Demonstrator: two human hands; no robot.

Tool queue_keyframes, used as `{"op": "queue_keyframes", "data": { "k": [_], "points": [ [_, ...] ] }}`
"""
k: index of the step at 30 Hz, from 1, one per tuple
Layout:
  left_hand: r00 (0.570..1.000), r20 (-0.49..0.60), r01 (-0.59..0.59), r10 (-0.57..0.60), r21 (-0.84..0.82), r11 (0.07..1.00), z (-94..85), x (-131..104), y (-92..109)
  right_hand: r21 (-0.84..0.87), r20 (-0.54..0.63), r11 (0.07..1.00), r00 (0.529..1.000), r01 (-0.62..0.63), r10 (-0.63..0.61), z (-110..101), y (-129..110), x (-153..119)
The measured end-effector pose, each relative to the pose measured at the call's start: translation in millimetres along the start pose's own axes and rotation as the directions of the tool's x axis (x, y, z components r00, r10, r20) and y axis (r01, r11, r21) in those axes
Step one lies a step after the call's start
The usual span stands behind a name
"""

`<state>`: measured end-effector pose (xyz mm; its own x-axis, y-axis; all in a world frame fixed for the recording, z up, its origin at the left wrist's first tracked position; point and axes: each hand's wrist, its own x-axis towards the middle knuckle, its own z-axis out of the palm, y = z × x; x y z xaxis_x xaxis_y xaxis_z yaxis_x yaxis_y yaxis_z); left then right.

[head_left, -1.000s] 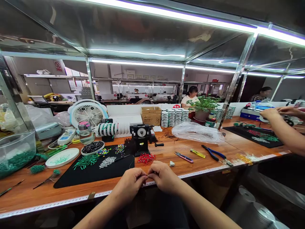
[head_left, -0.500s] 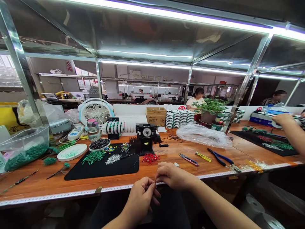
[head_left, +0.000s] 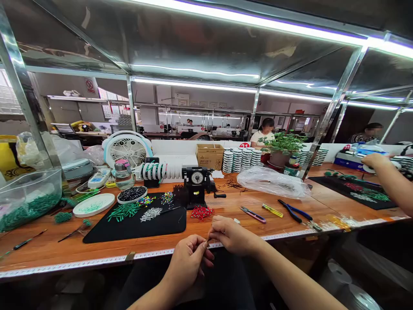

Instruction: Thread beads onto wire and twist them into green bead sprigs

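Observation:
My left hand (head_left: 189,260) and my right hand (head_left: 230,235) meet at the near edge of the wooden bench (head_left: 226,206). Both pinch a thin dark strand (head_left: 208,241) between their fingertips; it is too small to make out further. Just beyond them lies a pile of red beads (head_left: 201,212). A black mat (head_left: 135,224) to the left carries green tube beads (head_left: 122,211), silver beads (head_left: 151,213) and mixed coloured beads (head_left: 167,198).
Behind the mat stands a black dial gauge (head_left: 196,186). Snips (head_left: 252,214), a yellow tool (head_left: 269,209) and blue pliers (head_left: 292,211) lie to the right, a clear bag (head_left: 271,181) behind. A bowl of black beads (head_left: 132,194), a fan (head_left: 127,148), another person's arm (head_left: 389,178) far right.
My left hand dropped below the bench edge and drew back from the right, stretching the strand between them. The view shifted slightly left.

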<state>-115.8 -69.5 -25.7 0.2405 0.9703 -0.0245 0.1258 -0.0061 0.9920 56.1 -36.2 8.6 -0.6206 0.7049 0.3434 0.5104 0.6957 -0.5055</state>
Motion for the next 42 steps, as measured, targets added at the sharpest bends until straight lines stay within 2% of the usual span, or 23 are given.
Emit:
{"op": "queue_keyframes", "data": {
  "k": [6,10,12,15,17,19,22,24,26,28,31,34,37,40,42],
  "points": [
    [0.999,0.005,0.053,-0.053,-0.105,0.993,5.3,-1.2,-2.5,0.074,-0.003,0.997,1.0,-0.012,0.012,0.6,2.6,-2.7],
    [0.99,-0.023,0.127,-0.136,-0.235,0.964,17.4,-10.3,-9.5,0.102,0.073,0.994,0.997,-0.026,0.019,-0.1,3.7,-3.6],
    [0.978,-0.041,0.177,-0.207,-0.375,0.91,23.4,-15.1,-13.5,0.056,0.085,0.998,0.996,-0.033,0.028,-0.2,0.9,-2.7],
    [0.949,0.002,0.251,-0.315,-0.61,0.751,31.2,-19.3,-19.9,-0.159,-0.061,0.986,0.997,-0.057,0.048,3.9,-10.8,0.9],
    [0.94,0.044,0.268,-0.339,-0.711,0.65,36.4,-19.4,-25.5,-0.287,-0.12,0.956,0.993,-0.057,0.023,12.6,-21.0,4.9],
    [0.938,0.054,0.257,-0.343,-0.771,0.583,42.1,-17.5,-32.4,-0.365,-0.085,0.931,0.996,-0.014,-0.018,26.9,-28.4,10.0],
    [0.947,0.023,0.208,-0.32,-0.804,0.557,49.5,-13.4,-42.8,-0.46,-0.053,0.887,0.995,0.05,-0.084,53.6,-27.2,18.5],
    [0.957,0.011,0.178,-0.29,-0.811,0.557,51.0,-11.9,-47.6,-0.475,-0.084,0.874,0.983,0.104,-0.162,67.4,-20.4,21.5],
    [0.964,0.024,0.179,-0.266,-0.797,0.576,48.3,-12.4,-49.3,-0.447,-0.166,0.877,0.947,0.176,-0.275,72.4,-15.4,18.2],
    [0.965,0.056,0.209,-0.257,-0.758,0.619,41.3,-14.5,-47.7,-0.42,-0.308,0.879,0.875,0.227,-0.374,68.1,-16.7,6.5],
    [0.965,0.077,0.232,-0.252,-0.699,0.676,26.0,-18.7,-38.7,-0.445,-0.479,0.871,0.767,0.208,-0.428,56.1,-29.0,-20.6],
    [0.96,0.042,0.233,-0.277,-0.671,0.704,10.3,-21.9,-24.4,-0.505,-0.513,0.838,0.708,0.209,-0.486,59.4,-39.2,-41.7],
    [0.929,-0.017,0.266,-0.368,-0.661,0.702,-2.0,-23.9,-10.6,-0.537,-0.521,0.803,0.647,0.257,-0.556,81.5,-38.0,-45.6],
    [0.918,-0.072,0.254,-0.39,-0.649,0.717,-13.3,-24.2,-2.0,-0.523,-0.541,0.816,0.642,0.248,-0.542,101.8,-31.3,-37.7],
    [0.929,-0.074,0.239,-0.362,-0.627,0.742,-22.0,-22.5,1.8,-0.477,-0.523,0.838,0.68,0.267,-0.514,106.9,-28.9,-31.5]
  ]
}}
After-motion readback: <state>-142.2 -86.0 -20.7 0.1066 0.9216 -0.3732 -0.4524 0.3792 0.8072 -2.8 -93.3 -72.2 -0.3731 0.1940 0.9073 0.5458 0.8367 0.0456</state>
